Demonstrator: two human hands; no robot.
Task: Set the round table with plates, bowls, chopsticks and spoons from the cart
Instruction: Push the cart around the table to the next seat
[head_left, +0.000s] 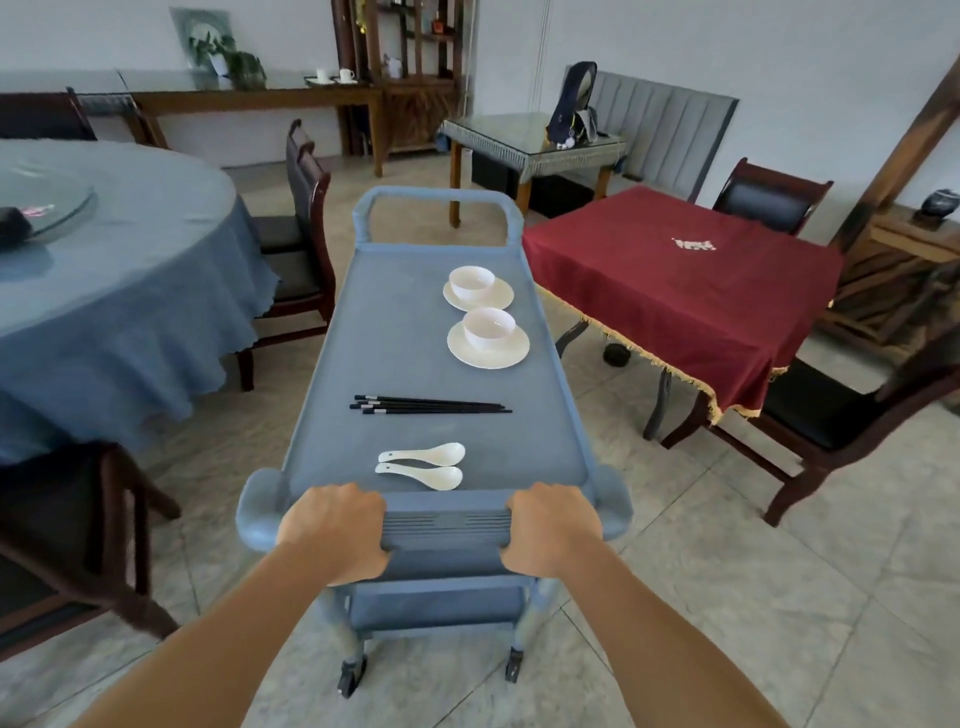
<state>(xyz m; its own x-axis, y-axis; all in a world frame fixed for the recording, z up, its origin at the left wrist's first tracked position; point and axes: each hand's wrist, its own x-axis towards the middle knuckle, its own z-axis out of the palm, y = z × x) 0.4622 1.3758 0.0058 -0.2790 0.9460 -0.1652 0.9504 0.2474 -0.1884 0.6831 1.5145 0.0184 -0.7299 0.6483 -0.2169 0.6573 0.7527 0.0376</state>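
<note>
- A blue cart (395, 322) carries two plates, each holding a white bowl: far bowl (471, 283) on far plate (501, 299), near bowl (489, 327) on near plate (511, 351).
- Black chopsticks (431, 405) lie mid-cart; two white spoons (423, 467) lie just beyond the handle (447, 525).
- The left hand (335, 530) and right hand (553, 527) curl around the handle ends.
- The round table (119, 291) stands left.
</note>
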